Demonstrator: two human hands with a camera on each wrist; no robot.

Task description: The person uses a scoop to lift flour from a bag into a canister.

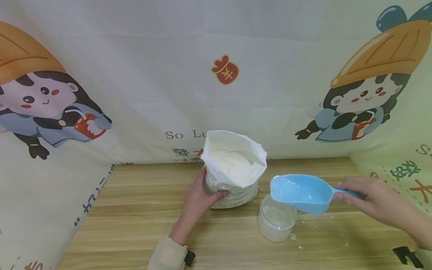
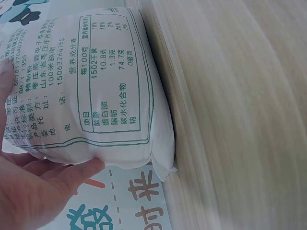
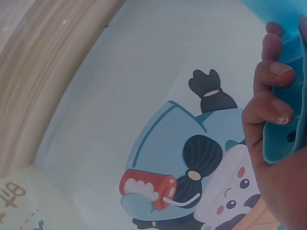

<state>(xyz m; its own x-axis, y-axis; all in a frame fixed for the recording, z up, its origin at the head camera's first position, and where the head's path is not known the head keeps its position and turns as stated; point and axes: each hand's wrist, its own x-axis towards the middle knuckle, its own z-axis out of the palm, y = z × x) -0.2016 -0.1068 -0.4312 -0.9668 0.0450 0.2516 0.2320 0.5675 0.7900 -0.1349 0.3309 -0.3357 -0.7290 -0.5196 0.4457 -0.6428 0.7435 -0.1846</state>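
Note:
An opened white bag of flour (image 1: 237,195) stands on the table, its mouth spread and white flour (image 1: 233,163) visible inside. My left hand (image 1: 199,198) holds the bag's left side, thumb across the front. Green printed text covers the bag (image 2: 110,86) in the left wrist view, where fingers of the left hand (image 2: 38,187) curve about it. My right hand (image 1: 378,198) grips the handle of a light blue scoop (image 1: 303,193). The scoop is over a clear round jar (image 1: 276,223), partly hiding its rim. White powder residue shows on the scoop's front edge.
The wood-grain table (image 1: 135,217) has white powder specks (image 1: 300,246) near the jar. A printed cloth (image 1: 152,75) with cartoon figures rises behind and at both sides, close behind the flour bag.

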